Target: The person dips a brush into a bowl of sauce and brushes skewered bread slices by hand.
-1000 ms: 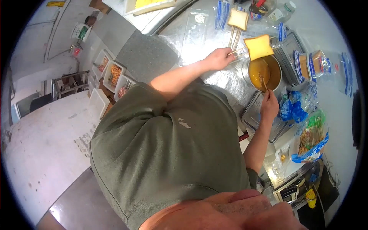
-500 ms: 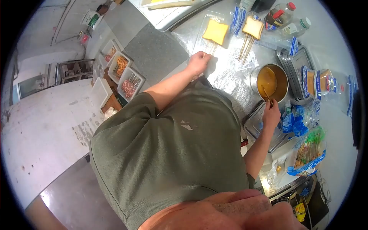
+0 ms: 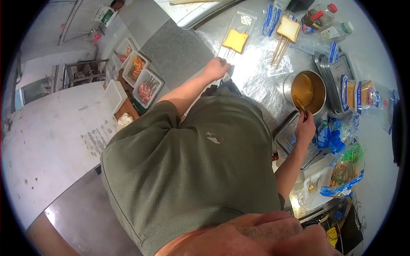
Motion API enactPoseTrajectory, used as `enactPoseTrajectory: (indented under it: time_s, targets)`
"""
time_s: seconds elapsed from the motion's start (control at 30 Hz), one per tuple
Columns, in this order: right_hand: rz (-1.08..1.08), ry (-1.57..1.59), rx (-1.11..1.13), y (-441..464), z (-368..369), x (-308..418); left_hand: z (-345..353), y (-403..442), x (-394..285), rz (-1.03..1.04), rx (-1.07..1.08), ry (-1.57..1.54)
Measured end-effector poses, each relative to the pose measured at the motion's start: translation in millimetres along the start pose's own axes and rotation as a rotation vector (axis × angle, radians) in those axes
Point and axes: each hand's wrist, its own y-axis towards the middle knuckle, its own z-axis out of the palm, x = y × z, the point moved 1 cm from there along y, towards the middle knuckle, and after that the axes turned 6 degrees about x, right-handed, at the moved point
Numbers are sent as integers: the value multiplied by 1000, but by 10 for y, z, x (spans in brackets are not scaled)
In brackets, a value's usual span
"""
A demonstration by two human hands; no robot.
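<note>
Thin sticks run from my left hand [image 3: 216,68], closed round their lower ends, to a yellow-coated bread slice [image 3: 235,41]. The slice is over a clear plastic tray [image 3: 245,19] on the metal table [image 3: 256,87]. My right hand [image 3: 305,124] is closed on a wooden-handled tool [image 3: 300,103] that reaches into a metal pot [image 3: 320,94]. Yellow liquid [image 3: 302,88] fills the pot's bottom; the tool's lower end is hard to make out. Farther up lies a pale bread slice [image 3: 288,29] on several sticks [image 3: 279,52].
Bottles [image 3: 337,32] stand at the upper right. Stacked metal trays [image 3: 335,81], bagged bread [image 3: 351,94], blue plastic [image 3: 335,134] and a bag of skewers [image 3: 346,170] line the right side. White food tubs [image 3: 148,89] sit at the left.
The yellow slice has moved left, away from above the pot, with my left hand; in the last half second it dropped slightly lower. My right hand has kept its tool at the pot.
</note>
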Motion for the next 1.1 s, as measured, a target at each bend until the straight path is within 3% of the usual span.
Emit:
enactPoseTrajectory:
  time_s: [0.03,0.13,0.23,0.47,0.63,0.77,0.83,0.9,0.93,1.0,1.1]
  targets:
    - [-6,11,1,-8,-3,0,-29,-23,13,98,-57,201]
    - [-18,-12,-5,7,13,-46,-307,-212,-321,-36,56,471]
    - [4,10,-8,-33,-46,55,-372,-98,-365,33,-24,514]
    - [-42,12,-78,13,10,-39,239,810,-1341,300,50,278]
    - [-52,-32,-102,55,-2,-28,680,1167,-1887,104,121,282]
    - [-63,52,-175,99,0,-44,818,1329,-1840,91,84,192]
    - [5,57,-198,227,18,-71,991,1673,-1608,250,21,248]
    - [45,109,-253,325,11,-119,1129,1927,-1343,177,74,-176]
    - [40,167,-301,381,9,-108,787,1385,-1725,-50,310,-775]
    - [52,110,-224,540,33,-127,620,1263,-1790,-223,436,-858]
    - [69,-48,-6,686,-52,-28,533,1292,-1667,-104,535,-830]
